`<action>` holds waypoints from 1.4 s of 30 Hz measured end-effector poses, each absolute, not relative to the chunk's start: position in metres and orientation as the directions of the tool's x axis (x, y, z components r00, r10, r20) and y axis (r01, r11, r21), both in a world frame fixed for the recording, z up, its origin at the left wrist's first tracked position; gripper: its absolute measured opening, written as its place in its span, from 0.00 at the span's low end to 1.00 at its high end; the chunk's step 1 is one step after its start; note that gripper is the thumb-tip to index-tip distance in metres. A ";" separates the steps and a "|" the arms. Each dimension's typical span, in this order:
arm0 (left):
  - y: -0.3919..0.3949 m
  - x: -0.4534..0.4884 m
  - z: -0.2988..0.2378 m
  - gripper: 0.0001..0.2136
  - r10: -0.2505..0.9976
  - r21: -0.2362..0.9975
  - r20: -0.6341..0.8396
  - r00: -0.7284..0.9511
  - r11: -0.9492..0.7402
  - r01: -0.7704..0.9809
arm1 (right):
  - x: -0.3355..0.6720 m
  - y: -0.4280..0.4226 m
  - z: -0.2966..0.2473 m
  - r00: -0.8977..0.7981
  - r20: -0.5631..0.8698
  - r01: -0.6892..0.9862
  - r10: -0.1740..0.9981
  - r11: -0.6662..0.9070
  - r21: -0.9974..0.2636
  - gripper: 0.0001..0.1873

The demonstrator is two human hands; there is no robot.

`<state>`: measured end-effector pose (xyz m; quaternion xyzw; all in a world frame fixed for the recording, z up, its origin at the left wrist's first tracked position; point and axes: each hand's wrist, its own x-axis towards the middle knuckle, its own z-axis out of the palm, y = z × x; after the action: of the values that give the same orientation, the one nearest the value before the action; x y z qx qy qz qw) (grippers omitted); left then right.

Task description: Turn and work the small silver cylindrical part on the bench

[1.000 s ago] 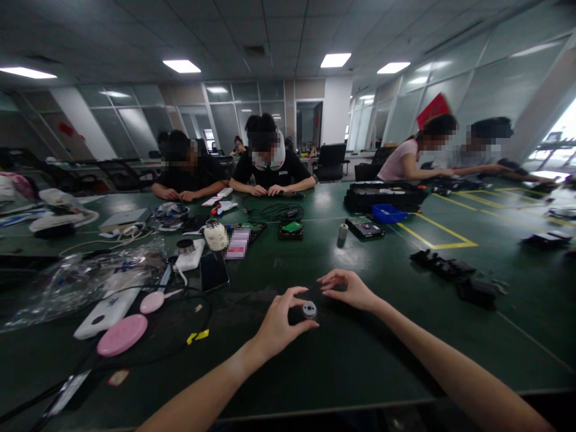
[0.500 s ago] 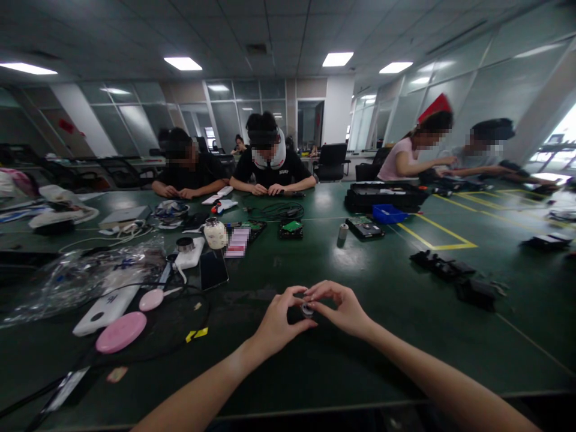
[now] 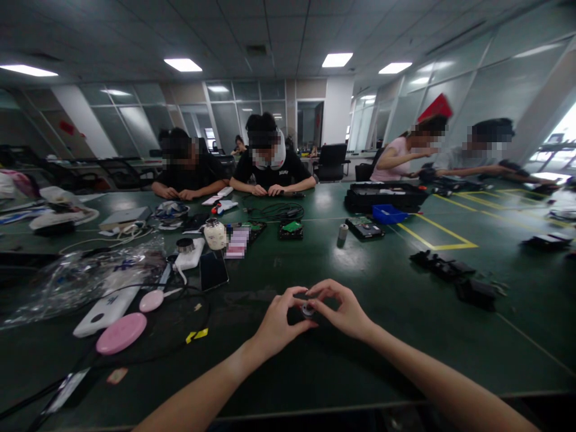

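A small round silver and black part [image 3: 308,309] sits between my two hands just above the green table [image 3: 360,360], near its front edge. My left hand [image 3: 278,322] curls round it from the left, thumb and forefinger pinching it. My right hand [image 3: 341,307] comes in from the right, its fingertips closed on the top of the same part. Most of the part is hidden by my fingers.
To the left lie a pink disc [image 3: 121,333], a white device [image 3: 106,309], black cables, a phone [image 3: 213,270] and a clear plastic bag [image 3: 81,273]. Black parts [image 3: 476,293] lie to the right. Several people sit working at the far side.
My right hand has moved left from beside the part onto it, so both hands now pinch it together. My left hand has stayed in place.
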<state>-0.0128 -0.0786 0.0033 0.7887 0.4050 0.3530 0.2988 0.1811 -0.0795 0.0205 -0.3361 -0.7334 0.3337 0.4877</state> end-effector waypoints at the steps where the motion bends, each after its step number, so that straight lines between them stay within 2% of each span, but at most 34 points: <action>1: -0.079 -0.013 0.004 0.30 0.849 0.756 0.315 0.425 -0.495 0.428 | 0.182 -0.079 0.020 -0.276 0.483 0.167 0.831 0.537 -0.827 0.09; 6: -0.079 -0.013 0.004 0.30 0.846 0.748 0.316 0.429 -0.501 0.436 | 0.186 -0.078 0.021 -0.254 0.503 0.144 0.826 0.546 -0.825 0.12; 13: -0.077 -0.014 0.000 0.29 0.844 0.751 0.338 0.416 -0.509 0.421 | 0.180 -0.086 0.024 -0.441 0.476 0.095 0.761 0.567 -0.818 0.21; 21: -0.078 -0.013 0.004 0.30 0.843 0.741 0.324 0.430 -0.509 0.438 | 0.188 -0.081 0.024 -0.292 0.516 0.191 0.806 0.577 -0.794 0.10; 28: -0.077 -0.013 0.000 0.29 0.846 0.750 0.327 0.422 -0.504 0.429 | 0.182 -0.085 0.024 -0.421 0.523 0.124 0.741 0.618 -0.776 0.18; 32: -0.077 -0.014 -0.001 0.30 0.849 0.756 0.322 0.419 -0.496 0.427 | 0.179 -0.086 0.024 -0.458 0.523 0.109 0.719 0.629 -0.770 0.17; 42: -0.079 -0.013 0.003 0.26 0.842 0.731 0.339 0.420 -0.517 0.446 | 0.179 -0.081 0.020 -0.377 0.606 0.167 0.701 0.695 -0.699 0.09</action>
<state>-0.0130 -0.0786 0.0029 0.7952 0.4047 0.3551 0.2787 0.1792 -0.0810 0.0204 -0.2771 -0.7828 0.2752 0.4845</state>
